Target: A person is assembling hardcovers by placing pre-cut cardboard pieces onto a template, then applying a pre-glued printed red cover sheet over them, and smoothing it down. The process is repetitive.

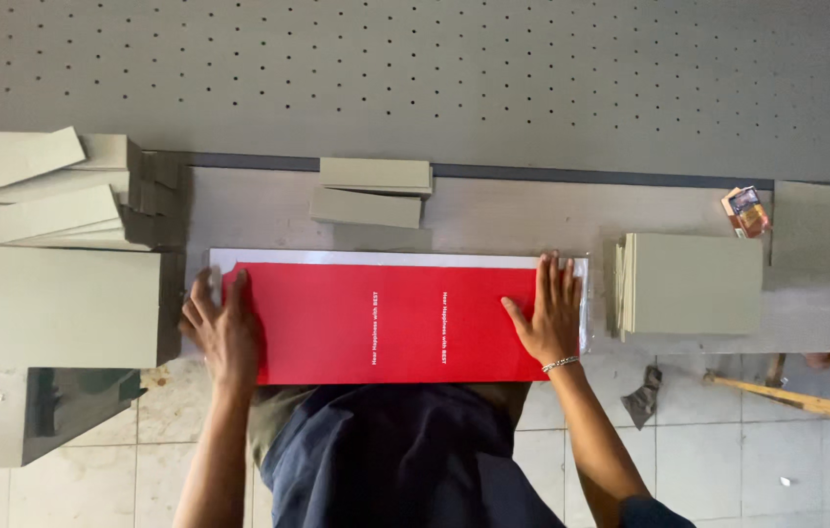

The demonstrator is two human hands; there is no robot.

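Observation:
A long red sheet (pixel 395 323) with two small lines of white print lies flat on the grey worktable (pixel 493 220), on top of a white backing whose edge shows along the far side. My left hand (pixel 222 328) rests flat on the sheet's left end, fingers spread. At the right end my right hand (pixel 552 313) presses down flat, a thin bracelet on its wrist. Neither hand grips anything.
Stacks of grey boards stand at the left (pixel 63 303) and far left (pixel 43 191), two narrow grey strips (pixel 371 191) lie behind the sheet, and a square grey stack (pixel 694 284) sits at the right. A small colourful packet (pixel 745 210) lies far right. A pegboard wall (pixel 435 68) rises behind.

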